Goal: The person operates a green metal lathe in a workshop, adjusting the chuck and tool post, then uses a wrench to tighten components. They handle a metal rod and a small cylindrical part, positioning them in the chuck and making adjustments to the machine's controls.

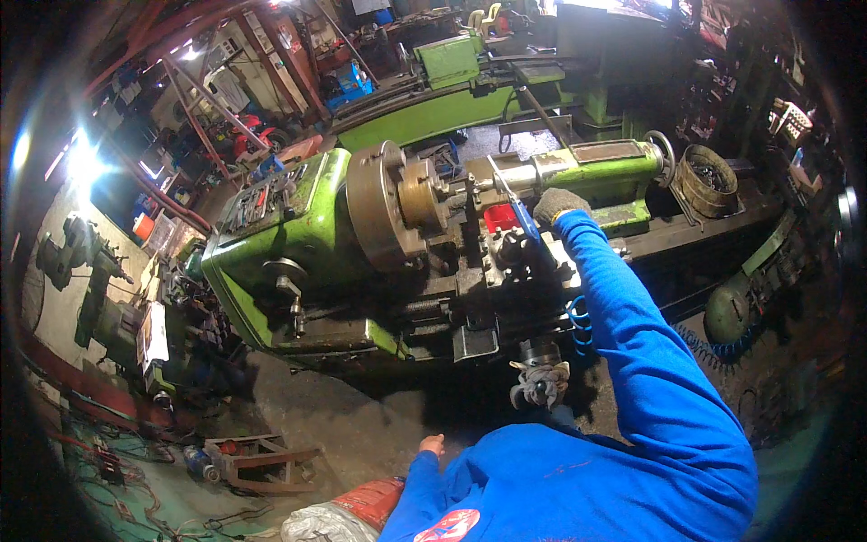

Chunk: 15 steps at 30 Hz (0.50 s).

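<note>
My right hand (562,207), in a grey knit glove, reaches over the green metal lathe (614,181). It looks closed, but its fingers are hidden from above. Close against its left side is a blue handle (526,219) with a thin silvery rod pointing up and left. I cannot tell whether the glove grips it. Under the handle lies a red piece (499,217) on the dark tool carriage (510,253). To the left sits the large chuck (379,203) with a brass-coloured round workpiece (420,197). My bare left hand (433,444) hangs low by my body, fingers curled, apparently holding nothing.
Several small tools (262,203) lie on the headstock. A round bin (707,179) stands beyond the tailstock handwheel (661,155). A blue coiled hose (579,325) hangs in front. A metal frame (262,462) and sacks (334,519) are on the floor at left.
</note>
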Available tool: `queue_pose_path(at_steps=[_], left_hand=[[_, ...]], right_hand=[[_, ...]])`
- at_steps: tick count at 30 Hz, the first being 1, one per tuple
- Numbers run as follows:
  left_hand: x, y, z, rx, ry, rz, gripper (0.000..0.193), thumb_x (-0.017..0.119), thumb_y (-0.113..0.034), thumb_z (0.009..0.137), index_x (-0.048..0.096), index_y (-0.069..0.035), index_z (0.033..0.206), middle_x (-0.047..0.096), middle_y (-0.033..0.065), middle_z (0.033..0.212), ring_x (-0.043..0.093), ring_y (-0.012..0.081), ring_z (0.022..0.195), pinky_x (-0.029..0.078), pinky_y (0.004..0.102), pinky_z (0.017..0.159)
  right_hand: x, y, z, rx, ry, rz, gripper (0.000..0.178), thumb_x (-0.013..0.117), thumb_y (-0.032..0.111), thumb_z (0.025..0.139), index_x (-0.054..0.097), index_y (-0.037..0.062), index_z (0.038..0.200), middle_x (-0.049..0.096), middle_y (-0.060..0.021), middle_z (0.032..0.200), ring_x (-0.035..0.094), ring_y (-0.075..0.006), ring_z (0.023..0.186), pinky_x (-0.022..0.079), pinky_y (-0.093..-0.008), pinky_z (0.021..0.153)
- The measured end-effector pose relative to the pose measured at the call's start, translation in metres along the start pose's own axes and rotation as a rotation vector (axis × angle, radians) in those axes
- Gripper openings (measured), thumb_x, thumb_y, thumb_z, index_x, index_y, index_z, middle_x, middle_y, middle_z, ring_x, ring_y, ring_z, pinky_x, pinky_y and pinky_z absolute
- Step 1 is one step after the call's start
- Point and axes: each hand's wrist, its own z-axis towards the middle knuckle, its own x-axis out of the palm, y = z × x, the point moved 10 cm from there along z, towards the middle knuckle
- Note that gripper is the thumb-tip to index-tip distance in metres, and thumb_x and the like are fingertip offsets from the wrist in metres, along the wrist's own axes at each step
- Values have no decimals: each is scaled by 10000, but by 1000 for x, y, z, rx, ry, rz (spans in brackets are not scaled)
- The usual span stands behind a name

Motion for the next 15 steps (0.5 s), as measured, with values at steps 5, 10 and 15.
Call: queue_pose_path(at_steps=[5, 10, 15], left_hand=[[-5, -4, -5, 47, -27, 33, 322, 720, -309, 998, 725, -71, 1216, 774, 150, 1032, 755, 291, 972, 600, 469, 845], [-5, -2, -9, 48, -46, 29, 283, 692, -267, 1004, 734, -45, 1174, 772, 159, 1033, 755, 324, 956, 607, 470, 822], [-5, -2, -4, 70, -37, 73, 299, 641, -279, 1038, 730, -31, 1179, 770, 165, 1051, 755, 321, 973, 613, 461, 834]], right_hand=[[0, -1, -3, 18, 9, -14, 479, 671, 354, 875, 777, 120, 1279, 704, -189, 1385, 672, -398, 1294, 530, -502, 1103], [-1, 1, -9, 49, 42, -33, 459, 695, 396, 943, 768, 152, 1324, 689, -134, 1439, 661, -348, 1336, 517, -481, 1124], [-2, 1, -6, 18, -1, -6, 469, 677, 359, 874, 786, 123, 1264, 711, -192, 1370, 682, -395, 1281, 538, -500, 1093]])
